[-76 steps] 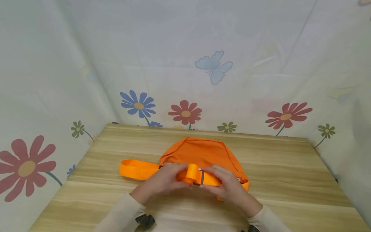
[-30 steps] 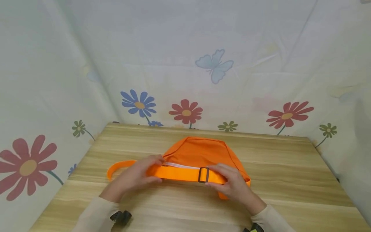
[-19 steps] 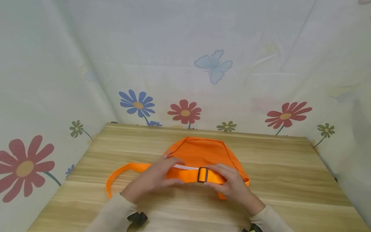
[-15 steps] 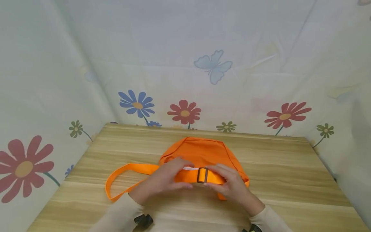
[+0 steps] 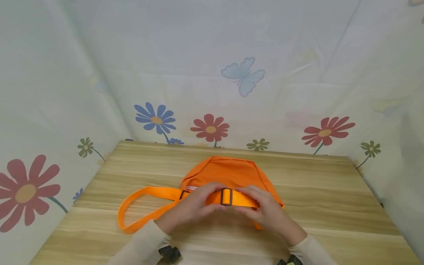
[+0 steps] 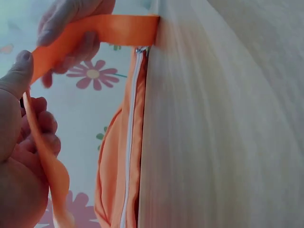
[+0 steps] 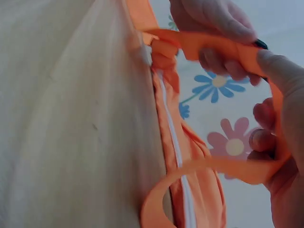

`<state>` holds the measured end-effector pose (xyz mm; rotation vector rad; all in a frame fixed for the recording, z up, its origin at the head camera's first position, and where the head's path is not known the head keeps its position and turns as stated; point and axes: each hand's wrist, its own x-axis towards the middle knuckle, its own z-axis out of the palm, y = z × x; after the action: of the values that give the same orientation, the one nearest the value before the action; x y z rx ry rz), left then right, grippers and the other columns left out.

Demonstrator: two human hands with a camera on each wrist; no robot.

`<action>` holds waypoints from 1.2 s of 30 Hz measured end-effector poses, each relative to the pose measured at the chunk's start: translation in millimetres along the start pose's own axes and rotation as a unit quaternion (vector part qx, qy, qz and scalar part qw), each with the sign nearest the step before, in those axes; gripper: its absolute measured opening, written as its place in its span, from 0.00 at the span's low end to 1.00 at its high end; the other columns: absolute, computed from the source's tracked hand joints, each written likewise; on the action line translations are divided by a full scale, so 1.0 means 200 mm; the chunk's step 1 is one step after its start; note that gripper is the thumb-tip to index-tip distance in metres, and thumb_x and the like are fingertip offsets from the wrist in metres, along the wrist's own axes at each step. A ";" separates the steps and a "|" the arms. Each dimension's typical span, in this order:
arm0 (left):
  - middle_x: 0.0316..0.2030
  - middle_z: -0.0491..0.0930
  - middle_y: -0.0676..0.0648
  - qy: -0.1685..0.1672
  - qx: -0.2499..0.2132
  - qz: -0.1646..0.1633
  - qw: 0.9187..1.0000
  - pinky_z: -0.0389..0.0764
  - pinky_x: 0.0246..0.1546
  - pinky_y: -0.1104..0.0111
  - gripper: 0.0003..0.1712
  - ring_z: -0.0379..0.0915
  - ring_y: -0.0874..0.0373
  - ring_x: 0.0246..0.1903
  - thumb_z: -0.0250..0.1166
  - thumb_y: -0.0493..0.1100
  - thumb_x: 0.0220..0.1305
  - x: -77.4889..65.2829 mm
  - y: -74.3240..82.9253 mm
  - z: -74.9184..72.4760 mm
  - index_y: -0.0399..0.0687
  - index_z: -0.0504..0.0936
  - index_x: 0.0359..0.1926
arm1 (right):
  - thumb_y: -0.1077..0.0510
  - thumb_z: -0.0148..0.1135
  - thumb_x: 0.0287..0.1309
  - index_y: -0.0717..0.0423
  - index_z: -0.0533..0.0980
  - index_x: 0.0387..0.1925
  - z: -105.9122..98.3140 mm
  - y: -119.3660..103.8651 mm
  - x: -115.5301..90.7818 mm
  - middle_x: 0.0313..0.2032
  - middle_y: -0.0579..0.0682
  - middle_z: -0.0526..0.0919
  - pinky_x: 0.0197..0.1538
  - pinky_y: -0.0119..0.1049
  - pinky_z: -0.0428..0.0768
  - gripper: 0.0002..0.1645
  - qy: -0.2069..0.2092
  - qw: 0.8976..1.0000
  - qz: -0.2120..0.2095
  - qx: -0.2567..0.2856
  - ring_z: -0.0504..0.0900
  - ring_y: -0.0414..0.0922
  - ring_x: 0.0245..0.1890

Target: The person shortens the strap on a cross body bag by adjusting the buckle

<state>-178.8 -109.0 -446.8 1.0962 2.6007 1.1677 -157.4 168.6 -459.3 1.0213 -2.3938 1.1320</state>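
An orange zipped bag (image 5: 230,171) lies on the table, its bright orange strap (image 5: 245,198) raised in front of it. My left hand (image 5: 192,206) pinches the strap between thumb and fingers, right beside a dark slide buckle (image 5: 226,197). On the buckle's other side my right hand (image 5: 268,211) grips the strap the same way, thumb below and fingers above. In the left wrist view the strap (image 6: 118,30) stretches from the far hand to the bag's end. A white zipper (image 6: 130,123) runs along the bag's near edge. My left hand partly hides the strap behind it.
A loose strap loop (image 5: 122,211) lies on the wooden table (image 5: 314,176) at the left. A second dark buckle (image 5: 183,194) sits by the bag's left corner. A floral curtain (image 5: 245,110) encloses the table's back and sides.
My left hand slid left along the strap, then came back right to the slide buckle. The left loop has grown and spread toward me. The buckle and right hand shifted only slightly.
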 end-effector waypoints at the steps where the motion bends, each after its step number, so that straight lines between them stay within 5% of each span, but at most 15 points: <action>1: 0.65 0.80 0.57 0.006 0.005 0.002 1.000 0.79 0.72 0.54 0.31 0.77 0.59 0.64 0.71 0.56 0.72 0.00 0.00 0.00 0.59 0.74 0.71 | 0.58 0.82 0.58 0.56 0.83 0.63 -0.01 0.00 0.00 0.51 0.46 0.88 0.47 0.32 0.85 0.31 -0.004 1.000 0.009 -0.004 0.83 0.38 0.45; 9: 0.65 0.80 0.56 0.017 0.015 0.019 1.000 0.80 0.70 0.54 0.33 0.77 0.59 0.62 0.73 0.55 0.70 -0.02 -0.02 -0.01 0.57 0.74 0.72 | 0.57 0.80 0.60 0.54 0.84 0.60 -0.06 0.01 0.01 0.43 0.42 0.84 0.41 0.29 0.79 0.26 -0.025 0.999 -0.025 -0.014 0.76 0.34 0.39; 16: 0.67 0.81 0.53 0.025 -0.017 0.001 1.000 0.81 0.69 0.52 0.37 0.79 0.55 0.63 0.75 0.55 0.69 -0.02 -0.02 -0.01 0.52 0.74 0.73 | 0.53 0.78 0.65 0.54 0.84 0.58 -0.04 0.01 0.01 0.41 0.42 0.84 0.40 0.25 0.78 0.22 -0.008 0.998 -0.057 -0.026 0.75 0.33 0.37; 26: 0.59 0.84 0.55 0.040 -0.062 0.014 0.997 0.83 0.64 0.63 0.27 0.80 0.60 0.55 0.70 0.50 0.75 -0.03 -0.02 -0.01 0.54 0.73 0.69 | 0.55 0.78 0.65 0.52 0.83 0.59 0.02 0.00 0.01 0.47 0.46 0.88 0.44 0.27 0.82 0.23 0.019 0.998 -0.055 -0.026 0.81 0.37 0.41; 36: 0.57 0.86 0.57 0.035 -0.085 -0.003 0.996 0.79 0.67 0.58 0.26 0.80 0.61 0.54 0.70 0.54 0.75 -0.04 -0.01 0.00 0.61 0.71 0.67 | 0.55 0.77 0.65 0.54 0.83 0.59 0.05 -0.03 0.02 0.47 0.45 0.88 0.44 0.30 0.85 0.23 0.004 0.999 -0.041 -0.025 0.82 0.37 0.41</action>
<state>-174.9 -114.8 -450.2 1.0299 2.4969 1.4206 -155.6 156.3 -459.1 1.0858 -2.3390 1.0399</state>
